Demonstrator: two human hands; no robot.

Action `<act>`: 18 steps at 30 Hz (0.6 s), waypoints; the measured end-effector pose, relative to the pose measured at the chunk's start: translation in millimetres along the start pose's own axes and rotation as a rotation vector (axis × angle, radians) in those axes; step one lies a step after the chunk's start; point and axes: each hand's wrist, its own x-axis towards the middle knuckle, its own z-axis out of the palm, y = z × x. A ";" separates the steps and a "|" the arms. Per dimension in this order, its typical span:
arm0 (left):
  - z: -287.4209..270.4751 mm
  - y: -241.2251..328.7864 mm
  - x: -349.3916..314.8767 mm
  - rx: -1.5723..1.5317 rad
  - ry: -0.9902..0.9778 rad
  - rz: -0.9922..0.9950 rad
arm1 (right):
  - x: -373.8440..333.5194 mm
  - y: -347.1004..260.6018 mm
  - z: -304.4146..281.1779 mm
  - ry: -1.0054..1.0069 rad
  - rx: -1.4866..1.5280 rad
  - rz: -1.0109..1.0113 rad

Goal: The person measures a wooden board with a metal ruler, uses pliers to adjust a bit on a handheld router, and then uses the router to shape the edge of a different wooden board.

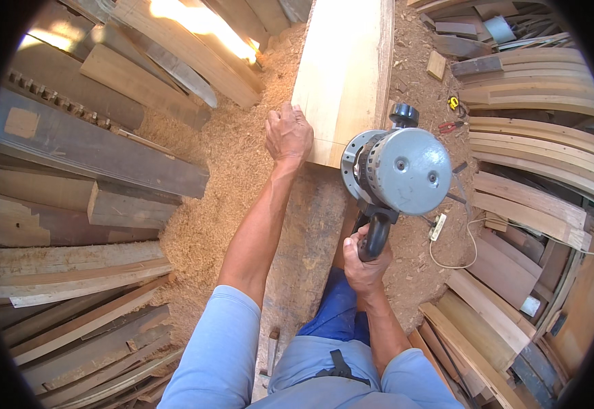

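Note:
My right hand point(367, 269) is closed round the black handle of a router point(409, 170) with a round grey motor housing. Its round metal base stands on edge by the right corner of a pale wooden board point(341, 88). Whether the base touches the board, I cannot tell. A black knob sticks out on the router's far side, and its bit is hidden. My left hand point(289, 133) grips the board's left edge near its close end, fingers curled at the rim. The board rests on a worn wooden bench point(297, 238) in front of me.
Sawdust point(222, 150) covers the floor. Stacked planks point(79, 266) line the left; curved timbers point(535, 143) fill the right. On the right floor are a yellow tape measure point(453, 103), red-handled pliers point(450, 127) and a power strip point(438, 227) with a white cable point(475, 253).

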 end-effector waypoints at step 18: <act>6.2 -4.6 1.6 -0.001 0.072 0.034 | 13.9 -10.7 3.3 -0.028 0.021 -0.007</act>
